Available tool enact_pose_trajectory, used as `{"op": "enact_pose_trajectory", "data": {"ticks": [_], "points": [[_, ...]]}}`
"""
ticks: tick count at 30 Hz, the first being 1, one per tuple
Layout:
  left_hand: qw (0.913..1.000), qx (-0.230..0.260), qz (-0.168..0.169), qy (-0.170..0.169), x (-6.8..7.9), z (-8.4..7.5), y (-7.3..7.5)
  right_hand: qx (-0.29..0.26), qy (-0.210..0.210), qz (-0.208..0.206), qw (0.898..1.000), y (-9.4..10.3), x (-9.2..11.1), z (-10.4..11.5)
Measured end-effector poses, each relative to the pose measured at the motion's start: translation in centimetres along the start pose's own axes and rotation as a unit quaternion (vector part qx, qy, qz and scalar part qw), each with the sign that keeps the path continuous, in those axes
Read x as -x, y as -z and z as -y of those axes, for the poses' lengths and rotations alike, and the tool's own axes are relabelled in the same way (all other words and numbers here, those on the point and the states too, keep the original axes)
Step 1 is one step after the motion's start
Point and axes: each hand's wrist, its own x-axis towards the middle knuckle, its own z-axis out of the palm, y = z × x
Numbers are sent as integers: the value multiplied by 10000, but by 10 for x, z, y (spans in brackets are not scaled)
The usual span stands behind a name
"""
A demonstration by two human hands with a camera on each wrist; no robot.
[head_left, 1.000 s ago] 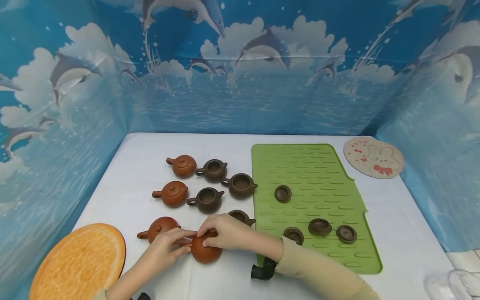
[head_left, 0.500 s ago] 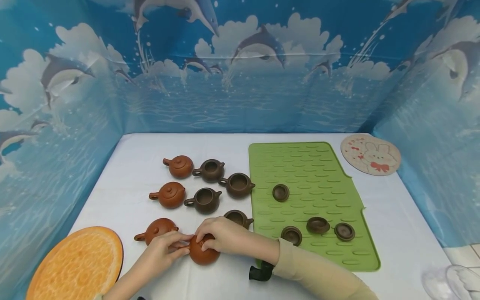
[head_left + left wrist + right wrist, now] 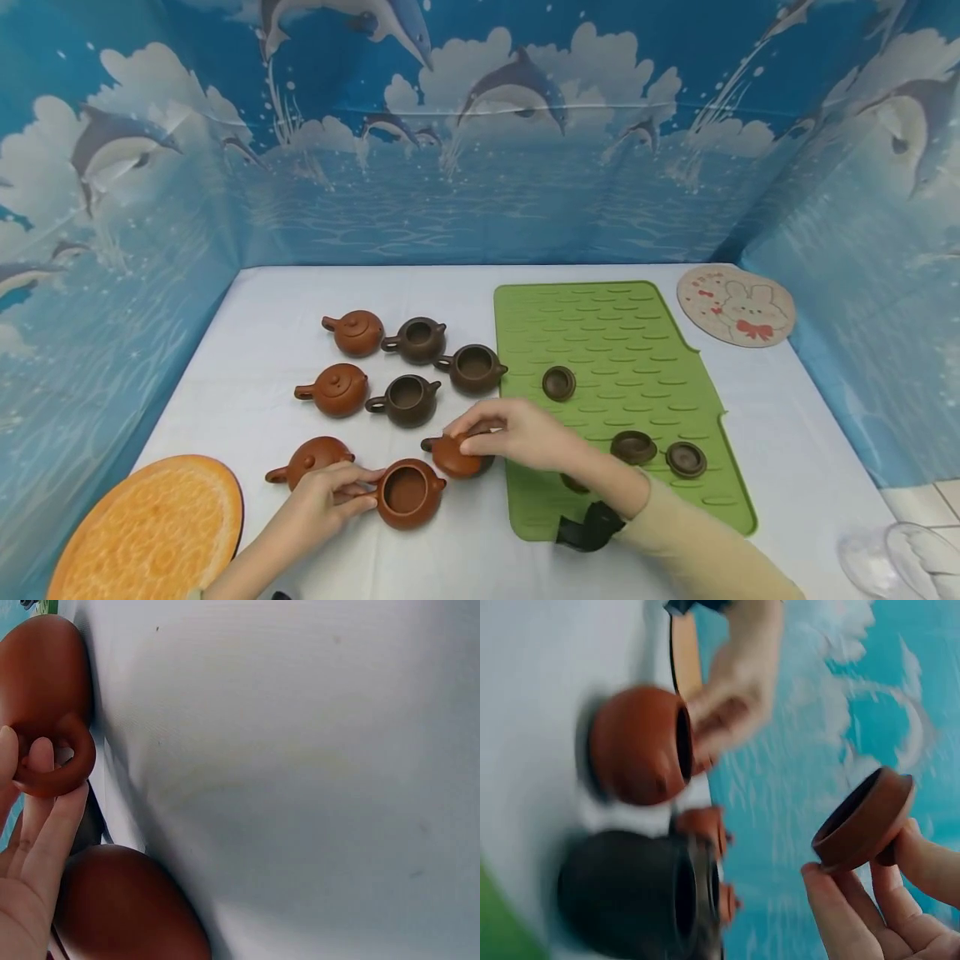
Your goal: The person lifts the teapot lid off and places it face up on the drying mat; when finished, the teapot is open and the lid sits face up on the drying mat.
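Note:
My left hand (image 3: 326,504) pinches the handle of a lidless reddish-brown teapot (image 3: 408,493) standing upright on the white table; the left wrist view shows fingers around the handle loop. My right hand (image 3: 517,433) holds a matching teapot lid (image 3: 454,457), tilted in the right wrist view and apart from the pot. Beneath that hand, a dark brown teapot (image 3: 622,892) is mostly hidden in the head view. A lidded reddish teapot (image 3: 318,458) stands just beyond my left hand.
Two more lidded reddish teapots (image 3: 339,390) and several open dark teapots (image 3: 408,402) stand behind. Several dark lids (image 3: 558,383) lie on a green mat (image 3: 607,308). An orange round mat (image 3: 150,533) lies left, a rabbit-print mat (image 3: 738,306) back right, clear ware (image 3: 911,558) front right.
My right hand has lifted the lid off the reddish teapot and moved it right, exposing the pot's opening. My left hand keeps its hold on the handle.

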Motion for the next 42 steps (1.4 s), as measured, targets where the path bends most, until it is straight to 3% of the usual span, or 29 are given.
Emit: {"op": "enact_pose_trajectory", "data": {"ticks": [3,5,9,13,15,19,21,26,28,35,42], "points": [[10000,-38,-29,-35,-1,0,-1,-568,-456,-289,9969,34,18,-9],[10000,-33,-34,-54,-1,1,-1,-1194,-681,-486,9893,57,30,-18],[10000,-25,-29,-55,-1,1,-1,-2609,-841,-771,9586,97,52,-38],[10000,-6,-25,-21,-1,0,0,-3913,-555,-688,9160,128,70,-58],[10000,3,-18,1,-1,0,0,-4292,-447,-629,8999,140,77,-67],[10000,17,-6,40,-1,0,0,-4499,-628,-798,8873,156,87,-83],[10000,10,-6,40,-1,0,0,-4255,-867,-968,8956,162,90,-88],[10000,-11,-21,24,-1,0,0,-2793,-1572,-1081,9410,171,90,-97],[10000,-6,-28,39,-1,0,-1,-2190,-1860,-1042,9522,174,87,-99],[9999,63,-33,112,1,1,-1,-1026,-2476,-770,9603,187,65,-99],[9999,58,21,87,1,1,-1,-570,-2822,-754,9547,184,51,-105]]}}
